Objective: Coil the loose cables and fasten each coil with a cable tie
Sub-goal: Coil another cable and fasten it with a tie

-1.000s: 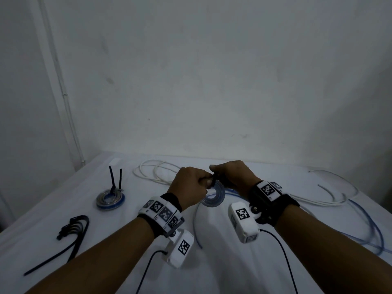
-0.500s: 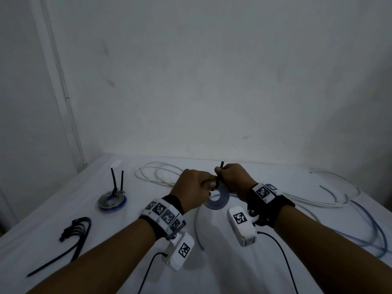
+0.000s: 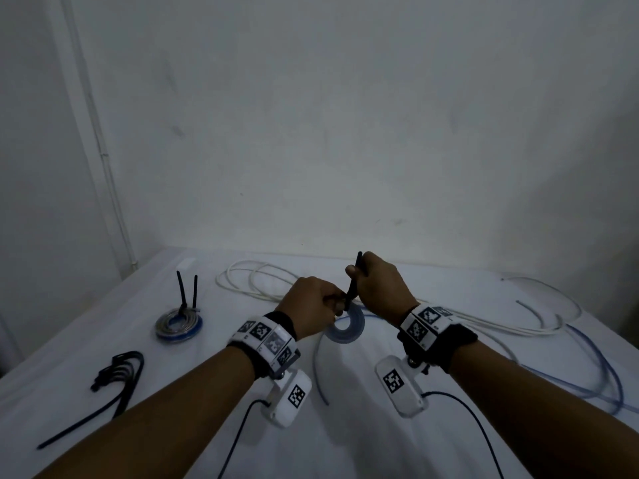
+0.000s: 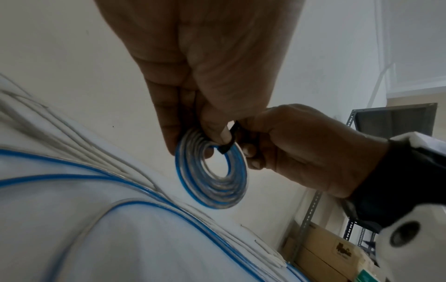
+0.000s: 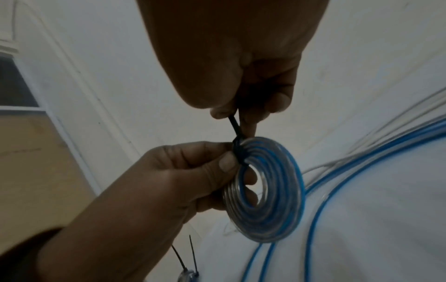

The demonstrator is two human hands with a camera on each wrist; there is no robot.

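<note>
A: Where's the blue coil (image 3: 345, 328)?
B: Held above the desk (image 3: 345, 444), between both hands. The left hand (image 3: 311, 305) pinches its rim, fingers (image 5: 225, 162) curled at the black cable tie (image 3: 353, 281) wrapped round it.
A: And the right hand (image 3: 380, 288)?
B: Its fingers (image 5: 246, 122) are closed on the tie's tail, which points up.
A: Any writing?
B: A cardboard box (image 4: 337, 251) carries dark script, too blurred to read. The wrist bands (image 3: 266, 337) show square coded markers only

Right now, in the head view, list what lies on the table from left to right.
Bundle of black cable ties → finished coil with two tie tails sticking up → left hand → blue coil being tied → right hand pulling the black cable tie → loose blue cable.
</note>
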